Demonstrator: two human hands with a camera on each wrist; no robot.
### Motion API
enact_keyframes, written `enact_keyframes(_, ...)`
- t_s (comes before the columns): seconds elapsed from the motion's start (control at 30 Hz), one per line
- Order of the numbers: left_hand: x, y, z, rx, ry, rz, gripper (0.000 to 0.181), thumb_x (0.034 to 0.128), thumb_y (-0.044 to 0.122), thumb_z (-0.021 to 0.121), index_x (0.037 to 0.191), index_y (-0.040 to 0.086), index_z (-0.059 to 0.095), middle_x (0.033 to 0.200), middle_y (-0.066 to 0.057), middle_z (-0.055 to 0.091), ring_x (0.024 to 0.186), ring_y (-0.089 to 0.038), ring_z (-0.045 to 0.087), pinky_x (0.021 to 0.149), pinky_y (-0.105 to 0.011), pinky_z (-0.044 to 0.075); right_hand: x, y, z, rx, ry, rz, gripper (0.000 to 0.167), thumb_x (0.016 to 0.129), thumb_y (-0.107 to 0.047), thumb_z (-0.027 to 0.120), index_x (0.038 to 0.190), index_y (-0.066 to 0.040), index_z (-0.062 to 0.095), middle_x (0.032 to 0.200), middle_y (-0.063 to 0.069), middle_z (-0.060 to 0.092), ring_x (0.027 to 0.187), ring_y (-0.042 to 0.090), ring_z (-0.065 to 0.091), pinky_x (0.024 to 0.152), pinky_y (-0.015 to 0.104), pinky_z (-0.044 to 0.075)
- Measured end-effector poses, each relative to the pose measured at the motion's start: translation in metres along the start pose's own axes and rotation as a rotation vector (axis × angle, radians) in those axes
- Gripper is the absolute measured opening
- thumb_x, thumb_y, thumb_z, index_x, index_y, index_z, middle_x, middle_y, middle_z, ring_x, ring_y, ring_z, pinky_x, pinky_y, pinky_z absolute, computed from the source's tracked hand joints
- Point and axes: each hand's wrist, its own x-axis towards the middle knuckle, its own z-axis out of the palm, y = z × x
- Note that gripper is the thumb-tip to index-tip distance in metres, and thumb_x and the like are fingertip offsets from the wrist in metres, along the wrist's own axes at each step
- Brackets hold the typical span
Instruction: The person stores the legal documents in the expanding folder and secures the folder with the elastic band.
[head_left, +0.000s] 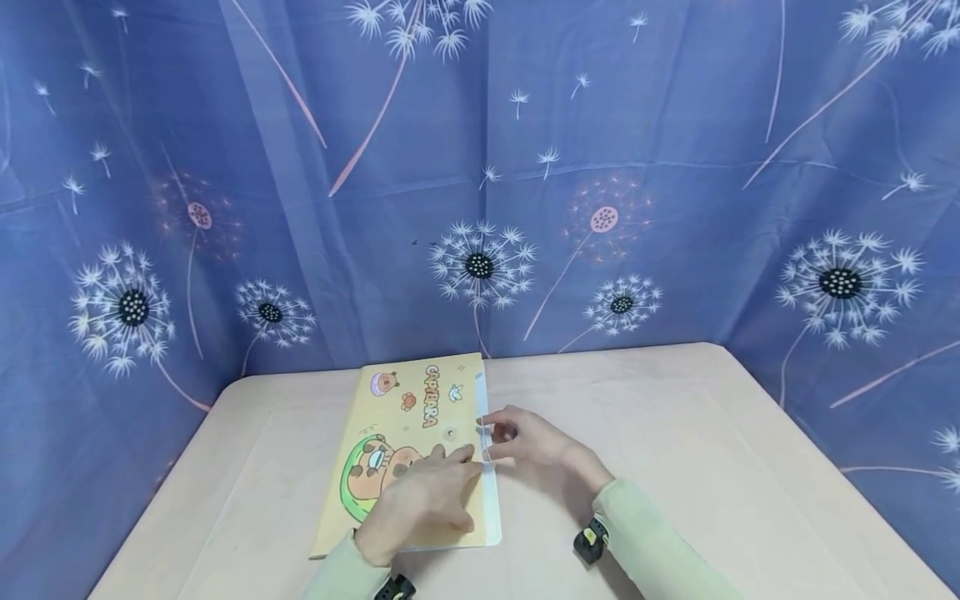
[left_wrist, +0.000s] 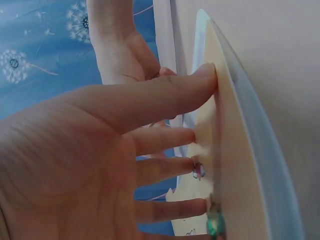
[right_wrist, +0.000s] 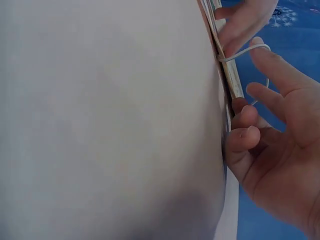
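Observation:
A yellow folder (head_left: 345, 417) with capybara drawings and the word CAPYBARA lies on the table, pale edges showing along its right side. On its cover rests my left hand (head_left: 427, 492), fingers spread and nearly straight. In the left wrist view, the thumb (left_wrist: 205, 75) touches the cover near the edge. At the folder's right edge my right hand (head_left: 536, 437) holds a thin white cord loop (right_wrist: 247, 49) stretched over its fingertips. The right wrist view shows the loop coming out of the folder's edge, the other fingers curled against that edge. A small round button (head_left: 450, 433) sits on the cover.
The table (head_left: 675, 467) has a pale pink covering. Blue curtains (head_left: 420, 167) with dandelion prints stand behind it and along both sides. Each wrist wears a black band; the right one carries a small black device (head_left: 590, 542).

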Motion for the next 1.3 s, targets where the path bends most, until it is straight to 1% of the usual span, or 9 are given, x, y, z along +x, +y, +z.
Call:
enact_keyframes(0.2,0.0,-0.002,0.0,0.014,-0.014,0.007,0.082,0.0698,0.042,0.083,0.145,0.033,0.051,0.158,0.006,0.038,0.121,-0.025,0.049,0.085,-0.053,0.051,0.013,-0.01,0.001,-0.009,0.01,0.036,0.051,0.086,-0.017,0.074,0.132,-0.002,0.061,0.102,0.008,0.061,0.092,0.017,0.056,0.086,0.03,0.046)
enact_keyframes(0.4,0.001,-0.001,-0.001,-0.003,-0.046,-0.022,0.081,0.0693,0.044,0.083,0.144,0.035,0.051,0.156,0.011,0.04,0.114,-0.02,0.048,0.081,-0.062,0.049,0.031,-0.02,0.001,-0.114,-0.01,0.02,0.05,0.08,-0.017,0.077,0.125,0.002,0.065,0.107,0.009,0.064,0.098,0.021,0.061,0.091,0.035,0.05)
enact_keyframes(0.53,0.002,-0.002,0.0,-0.01,-0.046,-0.03,0.082,0.0683,0.044,0.084,0.143,0.035,0.052,0.157,0.009,0.041,0.123,-0.023,0.047,0.087,-0.071,0.045,0.041,-0.024,0.001,-0.186,-0.047,-0.006,0.046,0.08,-0.014,0.077,0.122,0.002,0.067,0.105,0.011,0.065,0.096,0.022,0.06,0.09,0.036,0.05)
enact_keyframes(0.67,0.001,-0.003,-0.001,-0.008,-0.045,-0.036,0.082,0.0683,0.044,0.083,0.144,0.034,0.052,0.157,0.008,0.04,0.129,-0.026,0.045,0.09,-0.074,0.042,0.051,-0.026,0.001,-0.261,-0.072,-0.024,0.032,0.08,-0.013,0.077,0.11,-0.002,0.072,0.095,0.009,0.065,0.084,0.016,0.055,0.081,0.031,0.047)
enact_keyframes(0.77,0.002,-0.003,-0.001,-0.003,-0.042,-0.033,0.082,0.0682,0.044,0.083,0.144,0.033,0.052,0.157,0.007,0.041,0.131,-0.028,0.045,0.091,-0.072,0.042,0.055,-0.027,0.002,-0.313,-0.077,-0.036,0.026,0.079,-0.014,0.078,0.104,-0.005,0.072,0.09,0.006,0.062,0.079,0.012,0.05,0.076,0.027,0.045)
enact_keyframes(0.9,0.002,-0.004,0.001,-0.011,-0.042,-0.034,0.083,0.0678,0.043,0.083,0.144,0.033,0.052,0.156,0.007,0.041,0.132,-0.028,0.045,0.092,-0.07,0.043,0.058,-0.027,0.005,-0.36,-0.082,-0.038,0.028,0.079,-0.016,0.078,0.105,-0.007,0.071,0.093,0.005,0.06,0.08,0.012,0.048,0.076,0.026,0.044)
enact_keyframes(1.13,0.001,-0.003,0.0,-0.023,-0.042,-0.04,0.084,0.0684,0.043,0.083,0.145,0.032,0.051,0.157,0.006,0.04,0.141,-0.035,0.039,0.096,-0.074,0.039,0.058,-0.027,0.006,-0.463,-0.074,-0.023,0.021,0.082,-0.025,0.077,0.098,-0.015,0.07,0.09,-0.001,0.058,0.079,0.012,0.048,0.075,0.028,0.042)
enact_keyframes(1.23,0.001,-0.001,0.0,0.004,-0.031,-0.006,0.083,0.0703,0.042,0.083,0.145,0.028,0.051,0.157,0.003,0.042,0.141,-0.035,0.04,0.103,-0.063,0.041,0.06,-0.027,0.008,-0.473,-0.078,-0.012,0.022,0.082,-0.03,0.077,0.097,-0.016,0.069,0.088,-0.003,0.055,0.076,0.01,0.047,0.073,0.027,0.04)
enact_keyframes(1.3,0.002,0.0,-0.001,0.037,-0.016,0.03,0.081,0.0713,0.041,0.084,0.144,0.023,0.053,0.154,0.002,0.045,0.139,-0.032,0.044,0.107,-0.049,0.042,0.063,-0.027,0.01,-0.44,-0.094,-0.019,0.022,0.082,-0.028,0.077,0.095,-0.013,0.067,0.085,-0.002,0.054,0.073,0.01,0.046,0.07,0.027,0.04)
